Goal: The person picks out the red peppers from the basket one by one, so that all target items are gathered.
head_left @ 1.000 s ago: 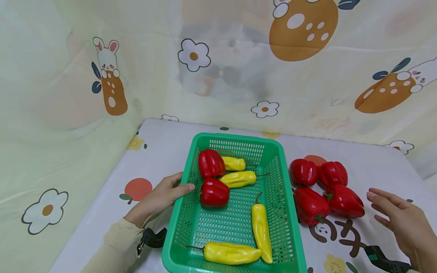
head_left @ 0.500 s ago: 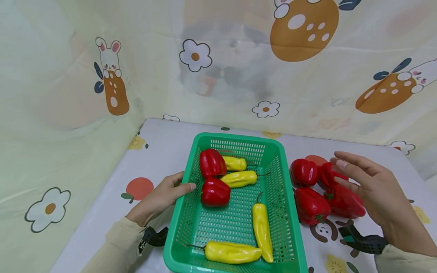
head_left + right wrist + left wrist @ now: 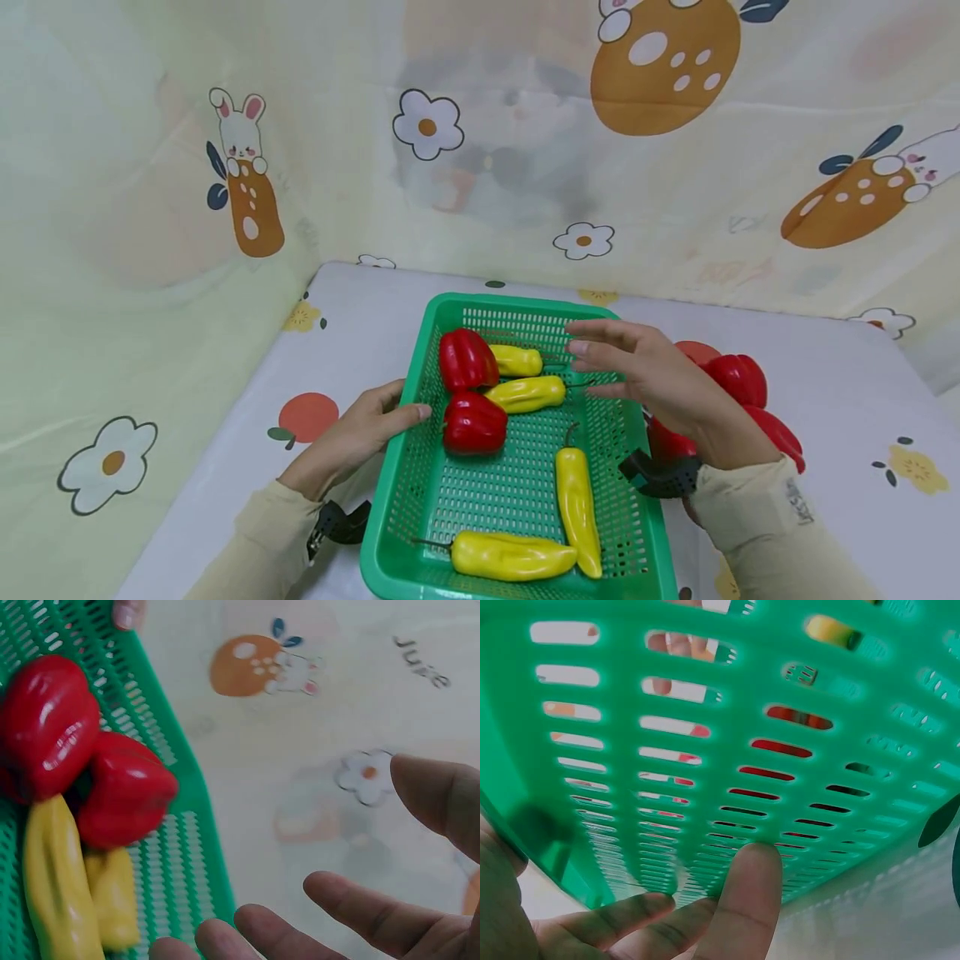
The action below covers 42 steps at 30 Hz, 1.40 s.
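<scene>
- Right grip (image 3: 637, 358): fingers spread and well apart, holding nothing; it hovers over the far right corner of the green basket (image 3: 517, 492).
- Left grip (image 3: 375, 421): nearly closed on the basket's left side, thumb over the rim and fingers against the outer wall.
- Left of the right grip, inside the basket: 2 red bell peppers, the far 1 (image 3: 468, 360) and the near 1 (image 3: 476, 423), close together and nearest the left grip.
- Between those and the right grip: 2 yellow chili peppers (image 3: 527, 394), their left ends hidden by the red ones.
- Nearer the person than the right grip: 2 more yellow chili peppers (image 3: 577, 508), 1 along the right wall, 1 across the near end.
- Right of the right grip, outside the basket: at least 3 red bell peppers (image 3: 738, 379) on the surface (image 3: 855, 467).
- Judging by this, moving the red ones looks part done: 2 inside, at least 3 left out.
- In the way: the right forearm and its wrist camera (image 3: 660, 473) hide part of that outside group, so its full count cannot be told.
- Beyond both grips: a printed curtain (image 3: 510, 100).
</scene>
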Tool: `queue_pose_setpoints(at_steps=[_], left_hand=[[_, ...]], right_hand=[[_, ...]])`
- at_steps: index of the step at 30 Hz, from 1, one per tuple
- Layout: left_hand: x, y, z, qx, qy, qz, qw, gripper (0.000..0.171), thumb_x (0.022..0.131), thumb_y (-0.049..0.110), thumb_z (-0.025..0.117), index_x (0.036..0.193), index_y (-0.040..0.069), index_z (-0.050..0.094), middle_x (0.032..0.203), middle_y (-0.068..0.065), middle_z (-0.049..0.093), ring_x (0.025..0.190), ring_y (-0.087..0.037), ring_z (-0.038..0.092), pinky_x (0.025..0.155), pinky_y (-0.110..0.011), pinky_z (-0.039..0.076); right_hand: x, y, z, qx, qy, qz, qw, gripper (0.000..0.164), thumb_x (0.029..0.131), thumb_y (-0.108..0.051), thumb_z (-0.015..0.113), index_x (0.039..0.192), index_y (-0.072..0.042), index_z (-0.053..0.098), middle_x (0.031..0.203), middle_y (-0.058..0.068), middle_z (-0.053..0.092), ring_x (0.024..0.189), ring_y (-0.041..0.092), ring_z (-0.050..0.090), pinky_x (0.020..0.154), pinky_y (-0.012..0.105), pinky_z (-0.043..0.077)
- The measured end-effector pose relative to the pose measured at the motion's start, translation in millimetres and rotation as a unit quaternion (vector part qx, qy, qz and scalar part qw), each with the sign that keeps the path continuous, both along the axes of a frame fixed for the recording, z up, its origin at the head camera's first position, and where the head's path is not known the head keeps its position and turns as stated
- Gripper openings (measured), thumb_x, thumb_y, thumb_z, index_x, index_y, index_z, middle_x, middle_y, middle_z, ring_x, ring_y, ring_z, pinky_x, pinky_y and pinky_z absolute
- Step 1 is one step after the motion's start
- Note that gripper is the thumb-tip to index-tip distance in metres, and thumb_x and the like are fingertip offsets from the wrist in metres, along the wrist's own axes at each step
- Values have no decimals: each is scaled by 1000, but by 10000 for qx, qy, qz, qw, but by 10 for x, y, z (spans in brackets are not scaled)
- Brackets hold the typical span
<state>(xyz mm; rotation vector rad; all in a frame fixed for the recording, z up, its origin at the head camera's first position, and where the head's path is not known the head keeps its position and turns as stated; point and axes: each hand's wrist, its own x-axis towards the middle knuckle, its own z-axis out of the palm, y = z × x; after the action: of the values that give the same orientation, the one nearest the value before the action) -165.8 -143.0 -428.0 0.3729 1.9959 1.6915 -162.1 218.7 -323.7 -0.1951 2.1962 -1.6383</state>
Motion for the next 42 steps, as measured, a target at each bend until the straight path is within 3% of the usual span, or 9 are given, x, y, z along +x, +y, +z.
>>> queue_pose_setpoints(at_steps=[4, 14, 27, 42], left_hand=[[8, -1, -6, 20, 24, -7, 10000, 57, 106, 25, 58, 155, 1, 42, 125, -26, 67, 97, -36, 76, 81, -48, 65], [5, 13, -14, 78, 58, -35, 9999, 58, 107, 24, 57, 156, 0, 40, 127, -28, 66, 98, -37, 76, 81, -48, 65], [3, 5, 3, 72, 33, -66, 9999, 57, 106, 25, 57, 156, 1, 41, 127, -27, 66, 99, -37, 76, 82, -48, 65], [5, 9, 0, 68, -10, -38, 10000, 58, 106, 27, 58, 156, 1, 42, 128, -26, 66, 99, -36, 76, 83, -47, 65]], right_hand=[[-132, -247, -77, 168, -263, 221, 9993, 61, 105, -33, 63, 154, -3, 44, 155, 21, 45, 135, 45, 51, 99, 54, 58], [-293, -606, -310, 666, -771, 495, 9936, 55, 101, -37, 68, 143, -4, 58, 143, 17, 59, 125, 42, 61, 93, 54, 61], [-286, -821, -505, 995, -1129, 1009, 9835, 55, 96, -33, 74, 139, -2, 61, 128, 14, 65, 110, 34, 61, 83, 50, 65], [-257, -921, -643, 1188, -1088, 1320, 9781, 53, 89, -26, 81, 134, -3, 64, 120, 10, 69, 102, 28, 66, 77, 48, 65]])
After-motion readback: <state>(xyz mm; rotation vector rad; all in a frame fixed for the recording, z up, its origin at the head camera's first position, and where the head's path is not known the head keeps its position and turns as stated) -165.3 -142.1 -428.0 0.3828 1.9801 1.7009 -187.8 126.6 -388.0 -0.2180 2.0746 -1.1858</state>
